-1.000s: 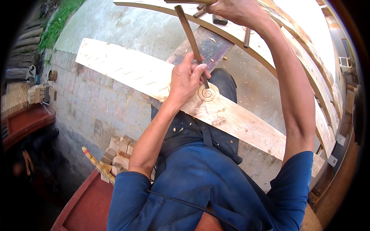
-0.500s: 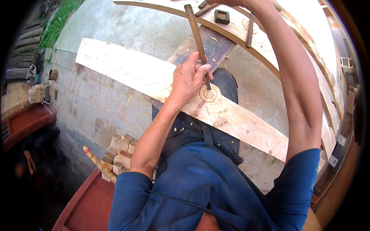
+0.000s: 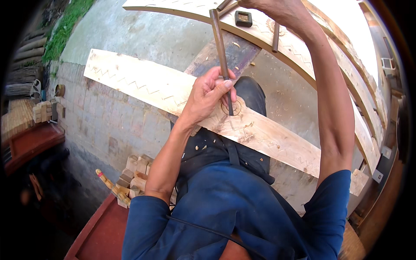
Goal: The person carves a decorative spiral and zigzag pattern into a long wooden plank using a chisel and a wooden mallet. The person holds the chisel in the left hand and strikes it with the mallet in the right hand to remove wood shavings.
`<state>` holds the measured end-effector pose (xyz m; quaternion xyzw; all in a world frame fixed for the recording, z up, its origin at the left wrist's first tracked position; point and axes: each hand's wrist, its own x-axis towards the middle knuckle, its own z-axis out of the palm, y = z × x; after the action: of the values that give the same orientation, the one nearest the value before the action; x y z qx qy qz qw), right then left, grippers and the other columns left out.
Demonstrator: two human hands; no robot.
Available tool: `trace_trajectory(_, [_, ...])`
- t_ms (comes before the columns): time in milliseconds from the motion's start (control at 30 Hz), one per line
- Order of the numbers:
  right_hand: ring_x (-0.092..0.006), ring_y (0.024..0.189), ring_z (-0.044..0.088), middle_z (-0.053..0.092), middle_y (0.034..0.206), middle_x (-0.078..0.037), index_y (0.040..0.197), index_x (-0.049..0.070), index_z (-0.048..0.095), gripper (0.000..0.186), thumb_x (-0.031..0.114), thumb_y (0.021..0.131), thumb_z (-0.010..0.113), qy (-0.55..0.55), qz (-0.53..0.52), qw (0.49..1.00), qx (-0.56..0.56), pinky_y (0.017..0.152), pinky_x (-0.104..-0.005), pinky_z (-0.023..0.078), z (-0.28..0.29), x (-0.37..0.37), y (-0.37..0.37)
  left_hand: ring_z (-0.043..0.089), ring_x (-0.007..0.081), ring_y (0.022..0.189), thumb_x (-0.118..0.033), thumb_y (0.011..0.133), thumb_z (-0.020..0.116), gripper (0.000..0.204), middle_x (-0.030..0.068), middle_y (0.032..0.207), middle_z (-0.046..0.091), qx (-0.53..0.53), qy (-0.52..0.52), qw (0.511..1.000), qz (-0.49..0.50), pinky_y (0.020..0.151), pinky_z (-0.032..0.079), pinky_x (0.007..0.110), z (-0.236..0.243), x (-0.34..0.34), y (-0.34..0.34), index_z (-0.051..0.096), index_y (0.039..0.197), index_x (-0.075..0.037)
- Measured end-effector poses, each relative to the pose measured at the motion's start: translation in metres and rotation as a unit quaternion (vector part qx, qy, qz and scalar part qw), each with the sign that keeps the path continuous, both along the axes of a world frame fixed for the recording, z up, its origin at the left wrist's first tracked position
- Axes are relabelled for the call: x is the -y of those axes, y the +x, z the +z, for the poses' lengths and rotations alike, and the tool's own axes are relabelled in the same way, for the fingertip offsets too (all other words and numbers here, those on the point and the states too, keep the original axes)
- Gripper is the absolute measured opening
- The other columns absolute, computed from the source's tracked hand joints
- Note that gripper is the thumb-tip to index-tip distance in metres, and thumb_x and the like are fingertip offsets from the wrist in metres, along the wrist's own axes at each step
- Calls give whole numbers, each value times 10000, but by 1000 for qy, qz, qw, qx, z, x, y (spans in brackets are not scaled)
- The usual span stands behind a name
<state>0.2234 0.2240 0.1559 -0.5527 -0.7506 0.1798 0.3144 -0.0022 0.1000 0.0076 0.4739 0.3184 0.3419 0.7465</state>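
My left hand (image 3: 208, 93) is closed round a slim dark chisel (image 3: 221, 47), held nearly upright. Its lower end stands on a carved spiral (image 3: 236, 106) in a long pale wooden board (image 3: 143, 80) across my legs. Zigzag lines are cut along the board on both sides of the spiral. My right hand (image 3: 279, 6) is at the top edge, over a second curved board (image 3: 186, 9). Its fingers are mostly cut off by the picture's edge. A dark rod-like tool (image 3: 229, 9) lies against or close to these fingers; whether they grip it does not show.
A small dark square box (image 3: 243, 18) and another rod-like tool (image 3: 276, 38) lie on the far board. More curved boards (image 3: 359, 104) stand at the right. Wood blocks (image 3: 138, 169) and a bamboo stick (image 3: 113, 187) sit by a red wooden surface (image 3: 102, 227) at lower left.
The chisel's lower end has shifted slightly toward me, from the spiral's middle to its near side, and my left hand has come a little nearer with it. My right hand stays at the top edge.
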Motion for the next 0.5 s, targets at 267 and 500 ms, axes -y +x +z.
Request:
trace_trajectory(267, [-264,943,723,765,999,-180,1255,31,726,542,149,737,834,-7,-24,998,49,871,-389,552,6,31,9,625,65,734,-172,1099,576,204,37,840,722,-111,105,988,13,668,501,225,-2,-15,20,596,1259,-47])
trace_trajectory(500, [-251,960,734,772,1021,-190,1274,30,721,546,143,747,812,-43,-18,999,-5,883,-374,553,-11,30,30,621,64,728,-161,1096,565,188,28,821,715,-128,110,986,0,664,503,227,-5,-16,26,610,1240,-49])
